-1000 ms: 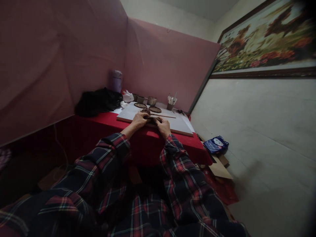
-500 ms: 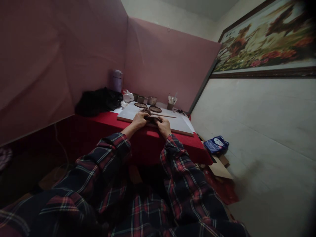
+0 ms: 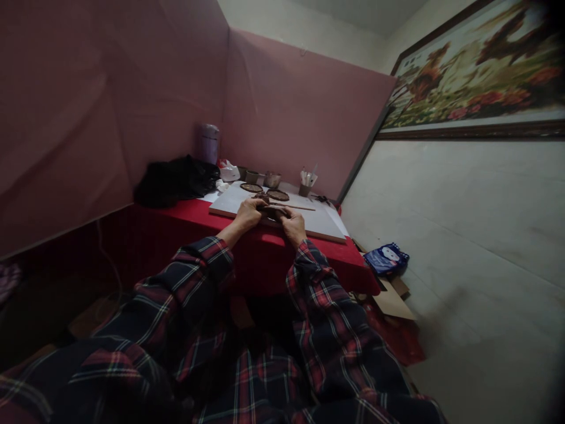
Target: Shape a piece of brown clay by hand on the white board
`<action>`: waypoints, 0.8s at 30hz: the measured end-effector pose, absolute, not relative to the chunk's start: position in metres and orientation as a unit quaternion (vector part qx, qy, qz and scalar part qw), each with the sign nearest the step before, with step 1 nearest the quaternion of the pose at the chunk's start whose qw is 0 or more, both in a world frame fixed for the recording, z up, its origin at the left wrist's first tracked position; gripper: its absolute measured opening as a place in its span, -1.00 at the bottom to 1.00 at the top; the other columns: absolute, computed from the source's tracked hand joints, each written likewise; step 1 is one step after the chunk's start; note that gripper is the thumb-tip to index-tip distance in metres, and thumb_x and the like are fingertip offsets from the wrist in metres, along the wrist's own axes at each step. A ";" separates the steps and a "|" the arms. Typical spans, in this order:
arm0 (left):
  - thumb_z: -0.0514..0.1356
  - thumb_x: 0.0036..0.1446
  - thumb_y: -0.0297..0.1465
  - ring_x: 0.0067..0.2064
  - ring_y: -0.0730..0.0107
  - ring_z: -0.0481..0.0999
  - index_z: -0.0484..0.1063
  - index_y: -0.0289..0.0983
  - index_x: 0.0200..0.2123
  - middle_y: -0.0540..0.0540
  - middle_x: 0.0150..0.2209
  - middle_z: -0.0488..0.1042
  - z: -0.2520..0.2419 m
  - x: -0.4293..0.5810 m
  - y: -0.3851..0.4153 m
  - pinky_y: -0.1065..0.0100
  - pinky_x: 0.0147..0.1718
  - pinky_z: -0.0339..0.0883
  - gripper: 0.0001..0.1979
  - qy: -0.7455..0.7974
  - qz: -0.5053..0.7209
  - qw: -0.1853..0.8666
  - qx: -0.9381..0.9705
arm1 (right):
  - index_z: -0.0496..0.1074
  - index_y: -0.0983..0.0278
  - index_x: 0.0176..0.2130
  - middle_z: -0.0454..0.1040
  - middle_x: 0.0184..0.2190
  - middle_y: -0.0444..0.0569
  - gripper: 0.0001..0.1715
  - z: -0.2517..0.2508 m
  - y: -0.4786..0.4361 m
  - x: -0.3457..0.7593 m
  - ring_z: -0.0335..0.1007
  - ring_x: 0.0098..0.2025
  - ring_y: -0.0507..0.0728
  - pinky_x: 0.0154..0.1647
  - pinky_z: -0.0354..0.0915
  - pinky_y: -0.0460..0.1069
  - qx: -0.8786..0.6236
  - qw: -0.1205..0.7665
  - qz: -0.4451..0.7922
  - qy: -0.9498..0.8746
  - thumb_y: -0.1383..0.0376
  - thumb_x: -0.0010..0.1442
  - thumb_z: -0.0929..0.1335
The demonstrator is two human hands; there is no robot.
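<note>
We press a dark lump [image 3: 269,211] at the near edge of the white board [image 3: 320,227].
Our left hand [image 3: 248,213] and right hand [image 3: 293,222] close around it from both sides, both curled tight. Two flat brown discs [image 3: 251,188] lie farther back, seemingly shaped already; we judge this third piece unfinished.

Pink partition walls [image 3: 132,88] are meeting in the corner, a red-draped counter [image 3: 185,215] is sitting against them (shadow pooling beneath), and a big framed picture [image 3: 477,70] is hanging on the pale wall [image 3: 463,176] at right.
</note>
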State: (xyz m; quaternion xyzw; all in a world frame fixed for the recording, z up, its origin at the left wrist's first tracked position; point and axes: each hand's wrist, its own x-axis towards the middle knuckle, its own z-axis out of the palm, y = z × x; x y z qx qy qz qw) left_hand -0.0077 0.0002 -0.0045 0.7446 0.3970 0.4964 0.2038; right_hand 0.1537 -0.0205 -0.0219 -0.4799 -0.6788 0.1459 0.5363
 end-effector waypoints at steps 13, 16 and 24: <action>0.20 -0.11 -0.51 -0.27 0.31 0.50 0.58 -0.34 -0.22 -0.08 -0.31 0.59 -0.004 -0.008 0.001 0.39 -0.26 0.32 -0.68 0.439 0.435 0.175 0.767 | 0.55 0.20 -0.19 0.59 -0.19 -0.12 -0.76 -0.018 -0.025 0.153 0.48 -0.13 0.11 0.00 0.33 0.00 -0.499 0.517 0.140 -0.681 0.26 0.13 0.34; 0.21 -0.12 -0.50 -0.27 0.31 0.49 0.59 -0.31 -0.22 -0.07 -0.31 0.60 -0.004 -0.008 0.001 0.39 -0.26 0.33 -0.68 0.442 0.436 0.173 0.764 | 0.54 0.20 -0.18 0.59 -0.17 -0.11 -0.76 -0.017 -0.025 0.152 0.48 -0.11 0.12 0.02 0.32 0.01 -0.495 0.520 0.141 -0.682 0.26 0.13 0.34; 0.19 -0.07 -0.44 -0.27 0.34 0.49 0.59 -0.32 -0.26 -0.06 -0.32 0.59 -0.007 -0.008 0.006 0.41 -0.26 0.32 -0.73 0.416 0.462 0.185 0.761 | 0.52 0.22 -0.17 0.59 -0.20 -0.10 -0.73 -0.018 -0.024 0.153 0.48 -0.13 0.12 0.01 0.33 0.02 -0.499 0.517 0.135 -0.682 0.30 0.07 0.37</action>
